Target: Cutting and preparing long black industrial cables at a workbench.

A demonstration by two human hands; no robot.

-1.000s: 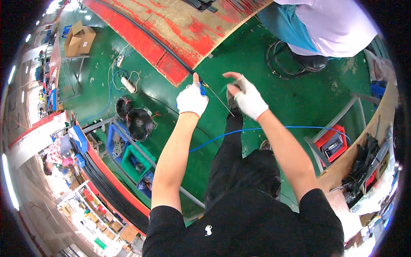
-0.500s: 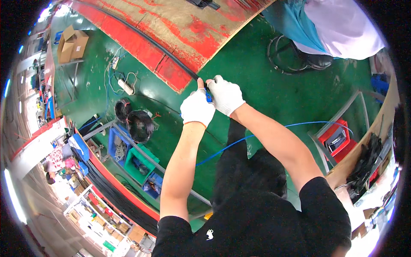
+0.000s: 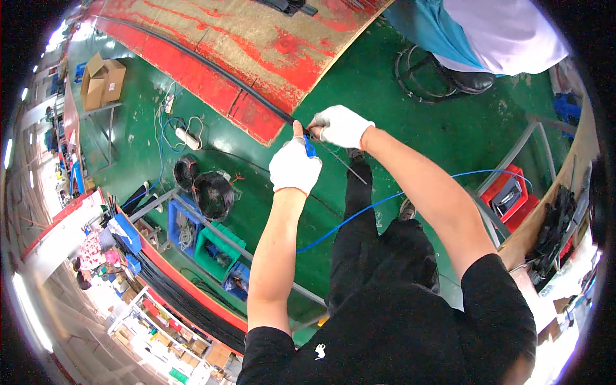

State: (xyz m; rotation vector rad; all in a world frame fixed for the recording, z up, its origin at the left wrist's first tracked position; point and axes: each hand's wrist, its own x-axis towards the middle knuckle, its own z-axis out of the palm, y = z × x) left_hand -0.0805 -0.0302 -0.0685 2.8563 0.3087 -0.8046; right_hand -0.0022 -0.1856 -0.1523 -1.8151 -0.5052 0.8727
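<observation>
A long black tube [image 3: 234, 82] lies along the red edge of the worn table and ends at my hands, just past the corner. My left hand [image 3: 295, 168], in a white knitted glove, is closed round a blue tool [image 3: 310, 147], its thumb pointing up against the tube's end. Close beside it, my gloved right hand [image 3: 343, 127] pinches at the tube's tip; its fingertips hide what they hold. A thin grey rod or wire [image 3: 350, 170] slants down to the right from between the hands. Whether the right fingers hold it is unclear.
The red and tan table [image 3: 269, 61] juts in from the top. A blue hose [image 3: 359, 212] crosses below my right forearm. Black coils [image 3: 213, 194], a green crate [image 3: 215, 247] and a power strip [image 3: 187, 138] are left; a red bin [image 3: 507, 192] stands right. Someone sits at upper right.
My right hand has moved a little up, slightly away from the left one. The thin rod or wire now shows below it. My left hand still grips the blue tool.
</observation>
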